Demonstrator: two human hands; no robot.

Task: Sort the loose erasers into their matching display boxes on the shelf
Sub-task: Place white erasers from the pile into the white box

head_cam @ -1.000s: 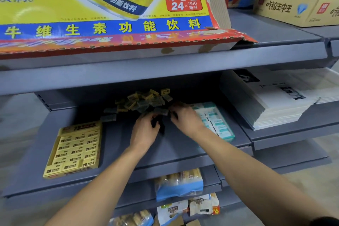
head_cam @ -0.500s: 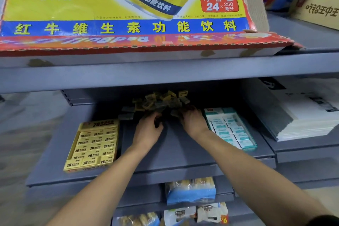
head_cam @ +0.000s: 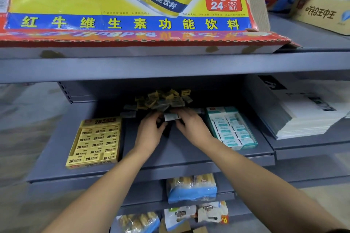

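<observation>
Head | right grip (head_cam: 191, 126) pinches eraser (head_cam: 171, 116) | left grip (head_cam: 149, 132) just beside

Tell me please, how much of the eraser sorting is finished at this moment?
Partly done, it seems. The yellow display box and the teal display box both look nearly full of erasers. In hand: the left hand and right hand reach into the front of the pile, and the right hand's fingers appear to pinch a grey-wrapped eraser. Left: a mixed pile of loose erasers at the shelf's back.
</observation>
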